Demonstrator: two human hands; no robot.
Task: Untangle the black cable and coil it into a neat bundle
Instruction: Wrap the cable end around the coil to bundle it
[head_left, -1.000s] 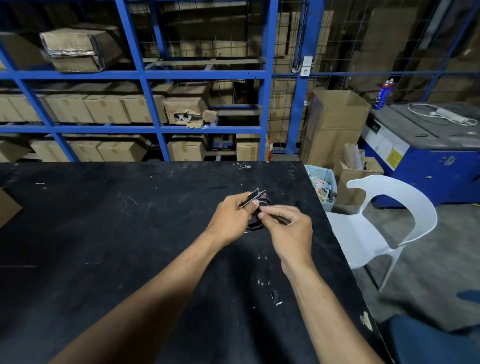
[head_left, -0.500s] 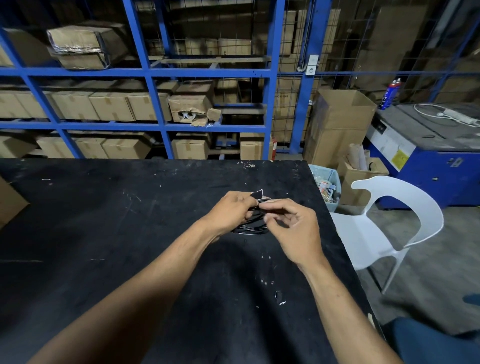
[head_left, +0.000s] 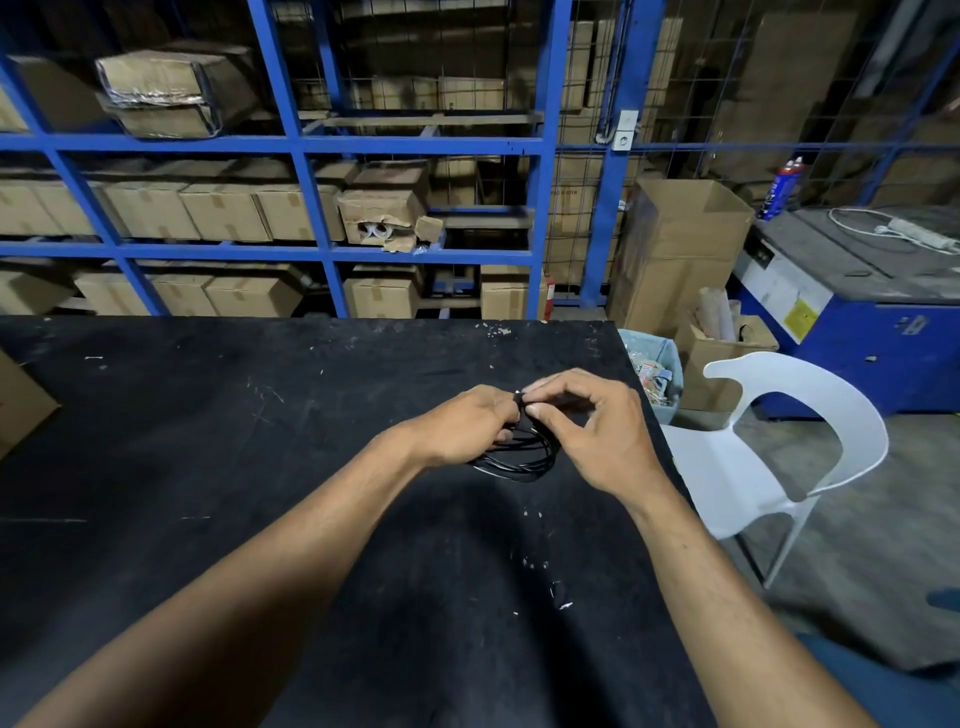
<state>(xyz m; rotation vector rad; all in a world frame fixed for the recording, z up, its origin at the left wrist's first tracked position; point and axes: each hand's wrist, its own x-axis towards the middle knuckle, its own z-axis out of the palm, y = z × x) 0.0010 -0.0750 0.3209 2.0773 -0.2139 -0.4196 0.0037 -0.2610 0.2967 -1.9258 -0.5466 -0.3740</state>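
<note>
1. At the far left edge a corner of a cardboard box (head_left: 21, 400) juts over the black table (head_left: 208, 467), whose scuffed top fills the lower left of your view.
2. Behind the table stands the blue shelving rack (head_left: 291, 145), stacked with brown cartons.
3. Your left hand (head_left: 462, 423) reaches in from the lower left and rests over the left side of the black cable (head_left: 519, 460). Its fingers curl closed around the gathered strands, knuckles up.
4. The cable lies on the table between your two hands, near the table's right edge, already wound into several roughly round loops. The lower arcs of the loops show below your hands; the upper part is hidden under your fingers.
5. Your right hand (head_left: 597, 431) comes in from the lower right. Thumb and forefinger are pinched narrow on a small dark end piece of the cable at the top of the coil, touching your left fingertips; the other fingers arch loosely above.
6. Right of the table sit a light blue bin (head_left: 657, 364) of scraps, a white plastic chair (head_left: 779, 452), and a blue machine (head_left: 883, 317) with a white power strip (head_left: 914, 234) on top.
</note>
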